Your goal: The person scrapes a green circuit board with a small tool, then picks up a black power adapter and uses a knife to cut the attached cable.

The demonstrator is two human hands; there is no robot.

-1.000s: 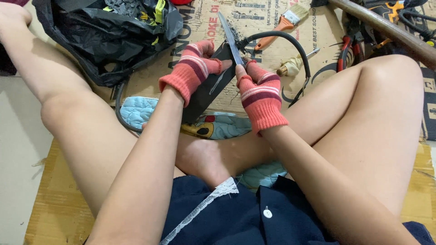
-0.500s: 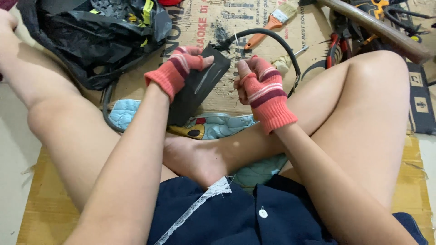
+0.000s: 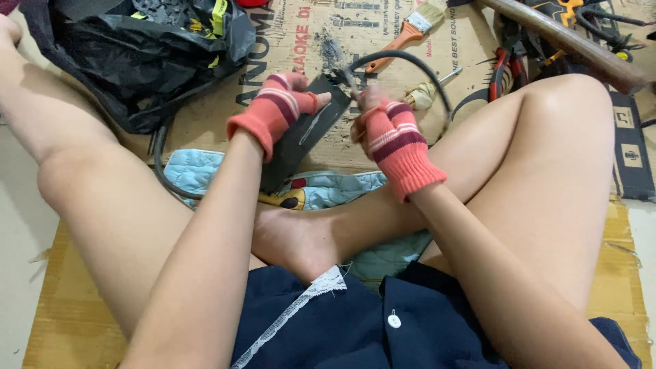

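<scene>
Gloved hands working a black cable end over a dark flat piece.
Left hand point(image 3: 277, 109) grips the dark flat piece point(image 3: 301, 140); above it, right hand point(image 3: 389, 137) clenches the black cable point(image 3: 410, 58) end. Work looks midway, cable unfinished.

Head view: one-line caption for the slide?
Seated person's gloved left hand steadies a dark flat part; right hand grips a black cable.

Paintbrush point(image 3: 410, 26) — pliers point(image 3: 501, 66) — black bag point(image 3: 147, 55)

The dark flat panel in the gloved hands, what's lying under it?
Under the panel lie printed cardboard and, by its lower end, a light blue quilted cloth with a cartoon print. The left hand grips its top edge. Whatever sits directly beneath its middle is covered.
</scene>
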